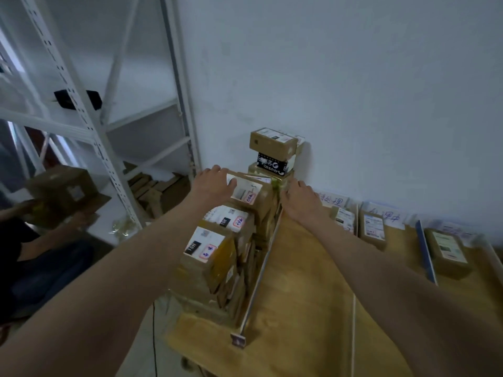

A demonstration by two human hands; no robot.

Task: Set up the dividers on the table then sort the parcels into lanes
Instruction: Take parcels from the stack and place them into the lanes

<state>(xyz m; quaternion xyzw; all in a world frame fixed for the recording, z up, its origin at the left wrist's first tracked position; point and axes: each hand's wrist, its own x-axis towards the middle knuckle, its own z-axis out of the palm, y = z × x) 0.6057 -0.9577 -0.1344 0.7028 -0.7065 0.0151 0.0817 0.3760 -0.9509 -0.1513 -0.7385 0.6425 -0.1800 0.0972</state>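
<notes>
Two forearms are reaching across the table [313, 281] toward the wall. Stacked parcels [217, 257] are filling the left lane beside a long divider [261, 270]; sorted parcels are lying in lanes at right. Both hands are gripping the top parcel [251, 193] on the far stack: the left hand [213, 183] is curling over its left edge, the right hand [300, 198] is pressing its right side. Stiff taped cardboard is probably light yet slippery, so opposite side faces are offering the surest hold.
</notes>
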